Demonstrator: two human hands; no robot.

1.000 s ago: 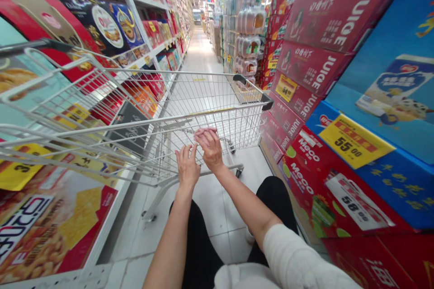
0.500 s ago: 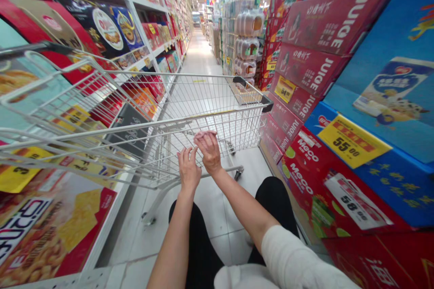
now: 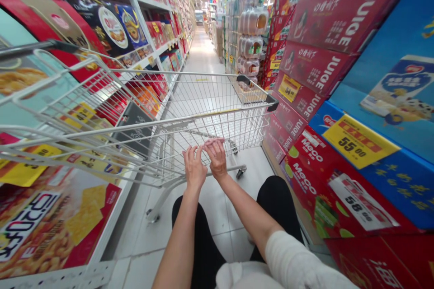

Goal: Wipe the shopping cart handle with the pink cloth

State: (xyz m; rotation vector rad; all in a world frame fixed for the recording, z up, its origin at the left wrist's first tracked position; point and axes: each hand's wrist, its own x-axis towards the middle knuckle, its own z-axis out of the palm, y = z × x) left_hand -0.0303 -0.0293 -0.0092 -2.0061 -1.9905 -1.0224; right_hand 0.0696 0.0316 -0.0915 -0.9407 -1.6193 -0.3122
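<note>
A metal shopping cart (image 3: 237, 113) stands sideways before me, its wire side facing my hands. My right hand (image 3: 217, 160) is closed on a small pink cloth (image 3: 215, 140), held close to the lower part of the cart's wire side. Just to its left, my left hand (image 3: 195, 167) has bent, parted fingers near the same wires. Its inner fingers come right up to the right hand and the cloth; I cannot tell whether they touch. The fingertips of both hands are partly hidden.
Shelves (image 3: 101, 76) of boxed snacks run along the left. On the right rise stacked red drink cartons (image 3: 325, 22) and blue cartons (image 3: 379, 99) with price tags. A tiled aisle (image 3: 201, 47) stretches ahead past stacked packs (image 3: 249, 45). My bent knees flank my arms.
Both hands have shifted slightly right in view and lie closer together. The pink cloth is slightly lower, still in the right hand. The whole scene has shifted slightly right with the camera.
</note>
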